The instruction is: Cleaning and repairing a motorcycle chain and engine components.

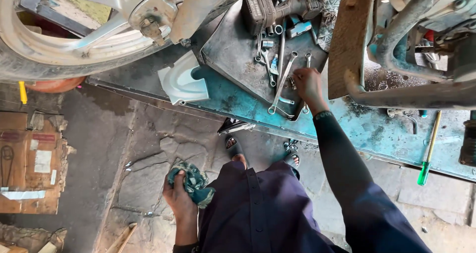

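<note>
Down at the near middle, the left hand (179,196) is closed around a crumpled green patterned rag (193,183), fingers wrapped over the cloth and holding it beside the dark shirt, above the cracked concrete floor (148,149). Farther off, the right hand (308,84) reaches out on a long dark sleeve into a grimy metal tool tray (233,59); its fingers rest among the tools at the tray's right edge, touching small metal pieces, but whether they pinch anything I cannot tell. Just left of that hand lies a long combination wrench (281,82), slanted, with several shorter spanners (265,55) scattered beyond it. At the tray's far end sits a dark cordless power tool (277,5). The tray lies on a worn turquoise bench (377,134), where a green-handled screwdriver (428,149) lies at the right. A pale curved plastic cover (182,82) leans at the tray's left. A motorcycle wheel (74,30) fills the far left, and flattened cardboard (29,164) lies on the floor at left.
</note>
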